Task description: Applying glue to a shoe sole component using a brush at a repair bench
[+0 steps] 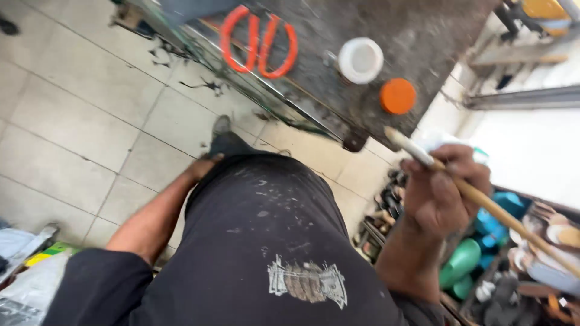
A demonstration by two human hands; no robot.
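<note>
Right hand grips a wooden-handled brush

The right hand (444, 190) has its fingers curled tight around the brush (483, 199), below the workbench (417, 36); the left hand (202, 166) rests at the thigh, finger spread unclear.

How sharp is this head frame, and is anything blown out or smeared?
Head view: overall soft with motion blur; the right hand and its wooden-handled brush are smeared, as is the clutter at lower right. The pale surface at right is overexposed. The left hand sits half hidden behind the dark trousers. Orange scissors stay readable.
</note>
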